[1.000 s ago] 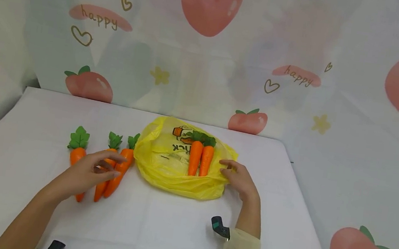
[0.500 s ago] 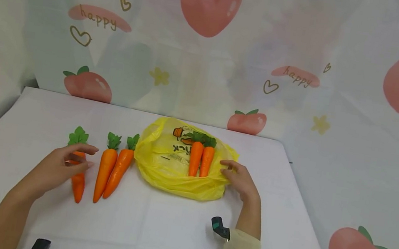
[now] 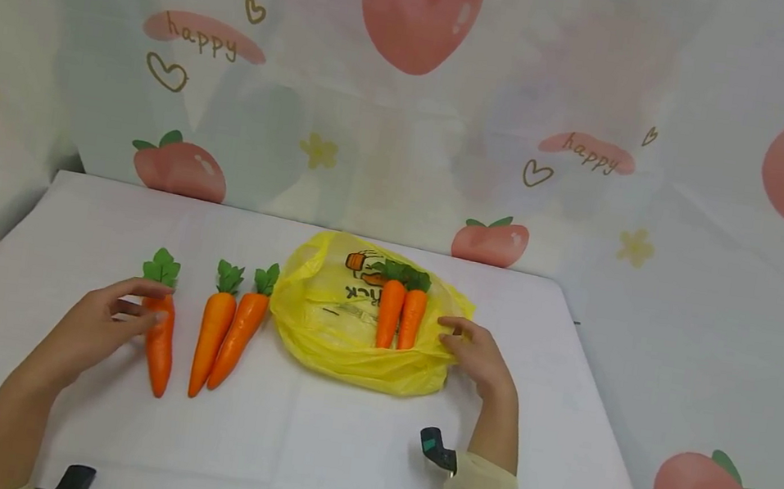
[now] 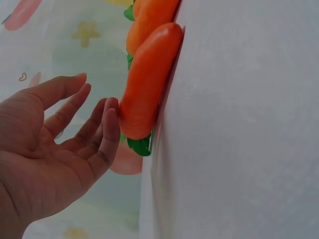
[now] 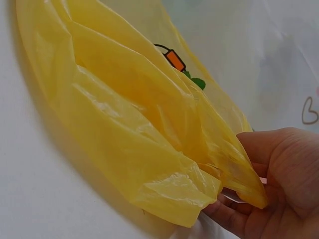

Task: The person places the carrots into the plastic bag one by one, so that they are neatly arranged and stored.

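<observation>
Over the leftmost carrot (image 3: 158, 354), my left hand (image 3: 95, 325) has its fingers loosely bent. In the left wrist view a fingertip of the left hand (image 4: 65, 139) comes up against or very near that carrot (image 4: 149, 74); actual contact is hard to tell. Two more carrots, a middle one (image 3: 211, 336) and a right one (image 3: 240, 340), lie side by side just right of it. My right hand (image 3: 481, 362) holds the right edge of a yellow plastic bag (image 3: 347, 358), its mouth spread. Two carrots (image 3: 391, 310) with green tops lie in the bag. In the right wrist view the bag's edge (image 5: 239, 174) runs between thumb and fingers.
A white cloth covers the table (image 3: 291, 446). Behind it hangs a pale curtain (image 3: 391, 137) printed with peaches, flowers and hearts. Small dark devices are worn at both wrists, such as the right wrist camera (image 3: 438, 449).
My left hand has moved left, from above the two right-hand carrots to the leftmost one. The right hand and the bag stay where they were.
</observation>
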A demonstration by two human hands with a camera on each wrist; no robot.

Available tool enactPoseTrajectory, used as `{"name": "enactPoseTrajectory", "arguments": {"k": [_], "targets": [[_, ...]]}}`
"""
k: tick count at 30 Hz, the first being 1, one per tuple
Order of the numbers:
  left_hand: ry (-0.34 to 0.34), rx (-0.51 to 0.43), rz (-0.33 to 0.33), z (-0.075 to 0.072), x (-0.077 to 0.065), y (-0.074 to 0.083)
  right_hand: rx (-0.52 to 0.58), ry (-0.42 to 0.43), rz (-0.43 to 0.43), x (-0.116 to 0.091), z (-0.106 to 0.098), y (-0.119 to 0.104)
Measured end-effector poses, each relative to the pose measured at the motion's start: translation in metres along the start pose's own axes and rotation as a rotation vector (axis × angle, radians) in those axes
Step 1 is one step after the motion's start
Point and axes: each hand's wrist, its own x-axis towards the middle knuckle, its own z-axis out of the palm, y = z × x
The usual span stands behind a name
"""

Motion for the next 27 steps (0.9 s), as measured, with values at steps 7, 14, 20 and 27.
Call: {"name": "enactPoseTrajectory", "arguments": {"k": [7, 14, 20, 27], "targets": [[0.035, 0.014, -0.019, -0.004, 0.0, -0.009, 0.012, -0.003, -0.007, 0.0, -0.002, -0.001], [0.054, 0.012, -0.038, -0.004, -0.001, -0.012, 0.024, -0.001, -0.013, 0.0, -0.001, -0.001], [0.076, 0.032, -0.068, -0.003, -0.002, -0.015, 0.029, 0.001, -0.012, 0.001, 0.001, 0.0], [0.065, 0.021, -0.067, -0.002, 0.0, -0.021, 0.015, 0.014, -0.016, 0.001, 0.001, 0.0]]}}
